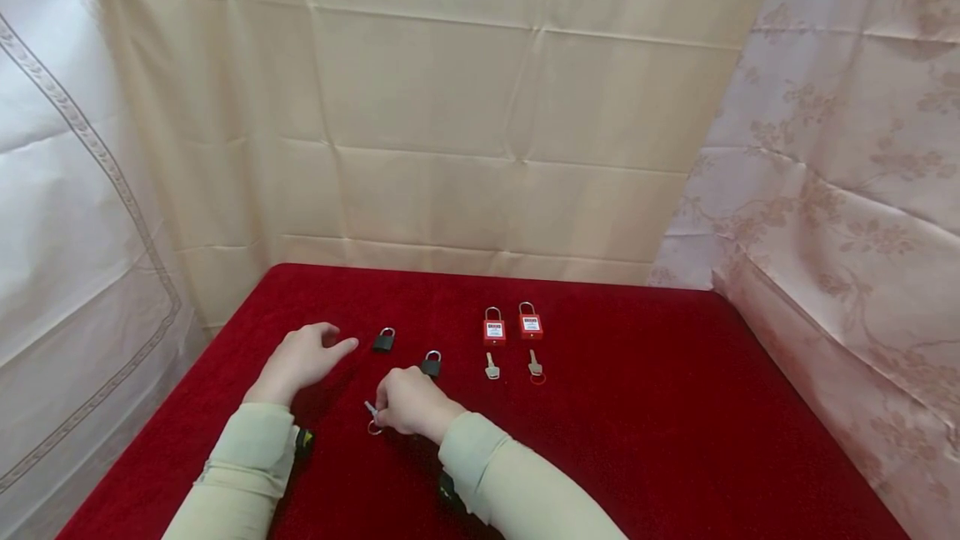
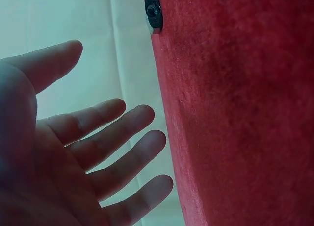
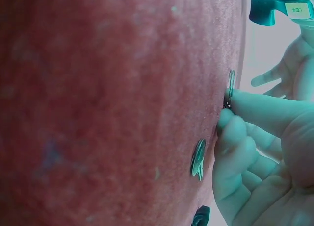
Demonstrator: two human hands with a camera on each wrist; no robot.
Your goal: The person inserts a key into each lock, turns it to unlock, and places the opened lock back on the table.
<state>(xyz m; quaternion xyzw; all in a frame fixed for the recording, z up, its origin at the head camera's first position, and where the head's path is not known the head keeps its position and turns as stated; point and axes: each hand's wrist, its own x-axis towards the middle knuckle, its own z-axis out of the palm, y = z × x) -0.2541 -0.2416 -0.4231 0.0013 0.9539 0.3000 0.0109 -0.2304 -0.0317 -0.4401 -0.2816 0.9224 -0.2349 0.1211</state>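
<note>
My right hand is low over the red cloth, pinching a small silver key with a ring between thumb and fingertips. Part of that key is hidden by the fingers; its ring shows by the thumb in the right wrist view. A second key lies beside this hand. Just beyond the hand is a black padlock, partly covered. My left hand hovers at the left with fingers spread, holding nothing. Nearest to it is another black padlock, apart from the fingers.
Two red padlocks with white labels lie farther right, each with a key below it. The right-hand key has a red ring. A red cloth covers the table, and curtains hang behind and at both sides.
</note>
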